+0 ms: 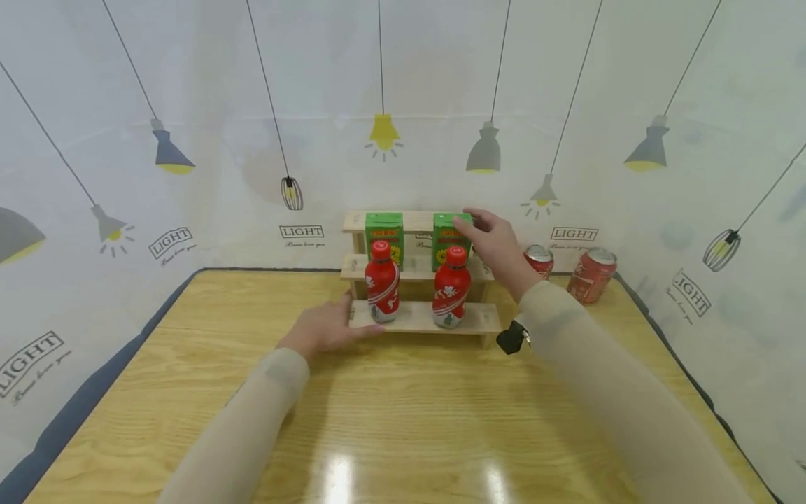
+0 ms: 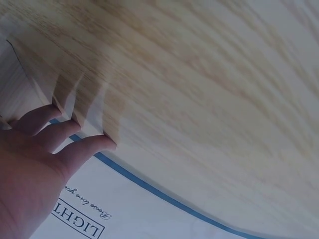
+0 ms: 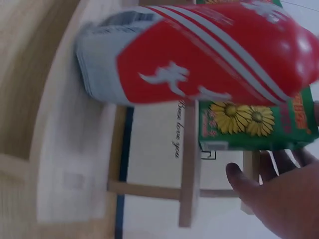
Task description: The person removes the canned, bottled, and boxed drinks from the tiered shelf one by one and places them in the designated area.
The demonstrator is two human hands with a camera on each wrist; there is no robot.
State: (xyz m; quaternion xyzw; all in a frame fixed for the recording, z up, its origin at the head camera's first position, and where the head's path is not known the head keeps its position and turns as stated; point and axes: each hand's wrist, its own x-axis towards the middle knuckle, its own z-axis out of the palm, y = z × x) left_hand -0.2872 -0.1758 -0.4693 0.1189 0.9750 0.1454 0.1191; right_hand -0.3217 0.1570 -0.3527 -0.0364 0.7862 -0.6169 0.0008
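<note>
A three-tier wooden rack (image 1: 412,315) stands at the back of the table. Two red bottles, the left bottle (image 1: 383,287) and the right bottle (image 1: 451,290), stand upright on its lowest tier. Behind them on the middle tier are two green drink cartons with yellow flowers, the left carton (image 1: 384,224) and the right carton (image 1: 444,238). My right hand (image 1: 500,245) grips that right carton at its upper right, thumb in front and fingers behind. At the lowest tier's left end, my left hand (image 1: 324,327) touches the rack, thumb along the front edge; its other fingers (image 2: 87,144) are spread by the tabletop.
Two red cans, a nearer can (image 1: 590,276) and a partly hidden can (image 1: 539,260), stand right of the rack. A black object (image 1: 512,338) shows at my right wrist. Lamp-printed cloth (image 1: 428,70) encloses the wooden table (image 1: 403,413) on three sides.
</note>
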